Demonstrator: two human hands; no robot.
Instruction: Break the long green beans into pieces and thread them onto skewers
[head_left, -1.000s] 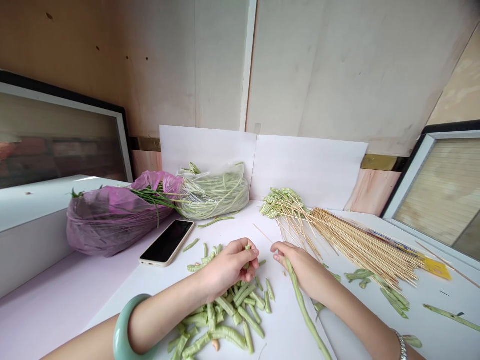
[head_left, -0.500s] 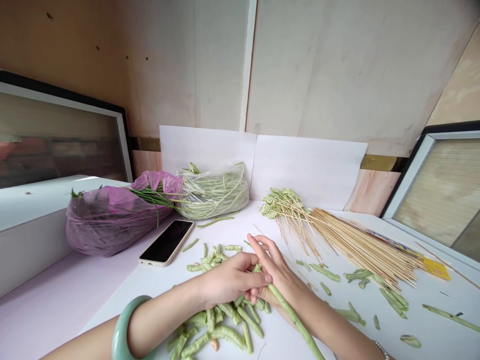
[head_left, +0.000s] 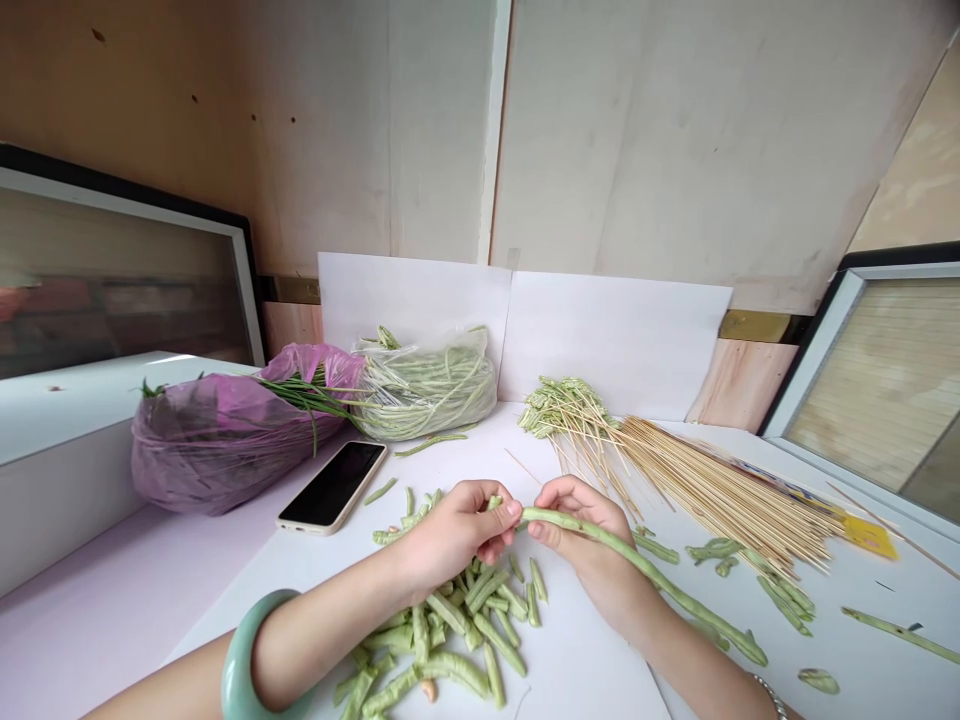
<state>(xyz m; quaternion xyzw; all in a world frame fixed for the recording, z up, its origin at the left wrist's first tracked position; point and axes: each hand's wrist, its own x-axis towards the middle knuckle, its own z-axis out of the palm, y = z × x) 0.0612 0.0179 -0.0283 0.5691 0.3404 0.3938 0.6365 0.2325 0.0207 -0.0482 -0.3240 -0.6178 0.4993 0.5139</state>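
A long green bean point(head_left: 645, 565) stretches from between my hands out over my right forearm. My right hand point(head_left: 581, 520) is closed on it near its left end, thumb in front and fingers behind. Just to the left, my left hand point(head_left: 476, 525) pinches at that same end, and a short bit of green bean shows above its thumb. Below both hands lies a heap of short bean pieces point(head_left: 457, 665) on the white tabletop point(head_left: 592, 660). Part of the heap is hidden behind my left forearm.
A phone point(head_left: 334, 487) lies left of the heap. Behind it sit a purple bag of greens point(head_left: 225, 440) and a clear bag of long beans point(head_left: 427, 390). Bamboo skewers point(head_left: 727, 490) fan out at right, beside skewered beans point(head_left: 566, 405) and loose bean scraps point(head_left: 784, 600).
My hands have moved slightly apart, the right one rightward. The long bean has swung up from hanging toward me to lying across my right forearm. More short pieces show below.
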